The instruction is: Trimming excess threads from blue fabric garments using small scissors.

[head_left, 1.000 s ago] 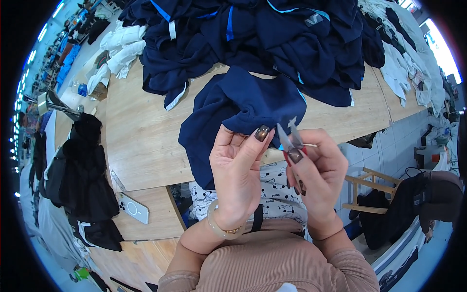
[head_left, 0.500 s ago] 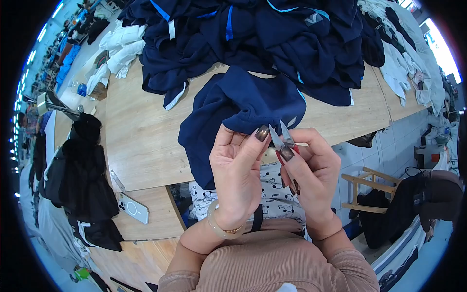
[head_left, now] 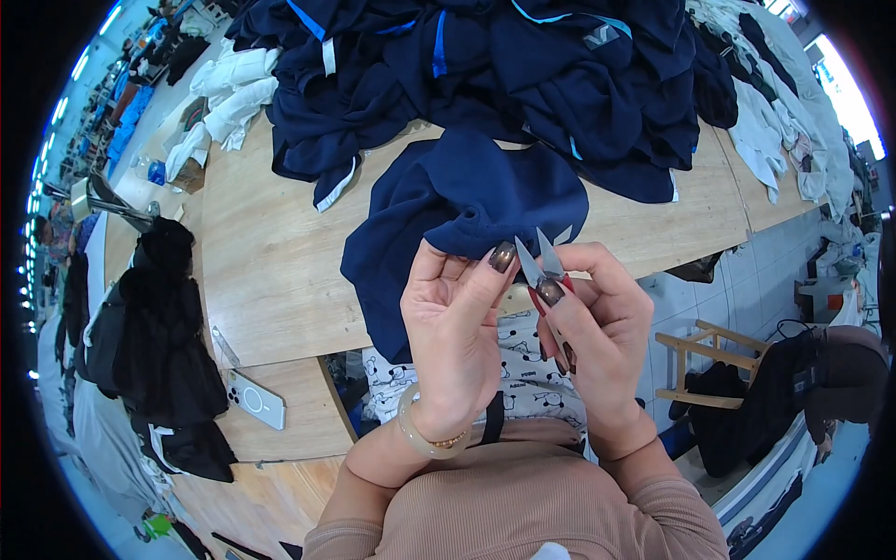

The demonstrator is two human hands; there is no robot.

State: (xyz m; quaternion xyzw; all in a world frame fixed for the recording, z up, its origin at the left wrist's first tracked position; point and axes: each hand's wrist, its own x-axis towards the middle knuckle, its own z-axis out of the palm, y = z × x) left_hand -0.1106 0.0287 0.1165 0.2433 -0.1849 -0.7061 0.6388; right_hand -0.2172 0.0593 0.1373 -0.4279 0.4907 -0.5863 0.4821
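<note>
A navy blue garment (head_left: 411,210) lies bunched over the table's front edge, part of it hanging down. My left hand (head_left: 457,327) is closed on its near edge, thumb on top and fingers curled beneath. Red-handled thread snips (head_left: 539,263) are in my right hand (head_left: 602,331), thumb on the near handle and fingers wrapped around. Their two pointed blades stand apart and point up at the garment, close to my left thumb tip. A small grey patch (head_left: 562,237) shows on the cloth just beyond the blades. Whether a thread lies between the blades is too small to tell.
A heap of navy garments (head_left: 485,75) with light blue trim covers the far side of the wooden table (head_left: 271,280). Black clothing (head_left: 159,327) hangs at the left, near a phone (head_left: 257,399). A wooden stool (head_left: 714,364) stands at the right.
My hands stay almost in place. The garment's right side has shifted slightly, and the light blue trim along its right edge no longer shows.
</note>
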